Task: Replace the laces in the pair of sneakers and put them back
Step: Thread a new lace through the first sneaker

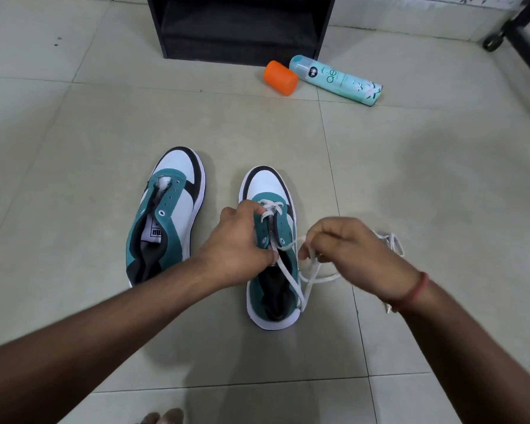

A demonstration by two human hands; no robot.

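Seen from the head camera, two teal, white and black sneakers stand side by side on the pale tiled floor [410, 179], toes pointing away from the person. The left sneaker [169, 215] has bare eyelets and an open tongue. The right sneaker [270, 246] carries a white lace [291, 276] crossed through its eyelets nearest the toe, the loose ends trailing over the collar and off to the right side. The left hand [236, 243] grips the side of the right sneaker, fingers curled over the eyelet row and thumb pressed near the tongue. The right hand [346, 252], just beside that shoe, has its fingers curled in a pinch on the lace. Farther off, an orange cap [280, 77] and a teal spray can [337, 79] lie touching in front of a black shelf unit [242, 26].
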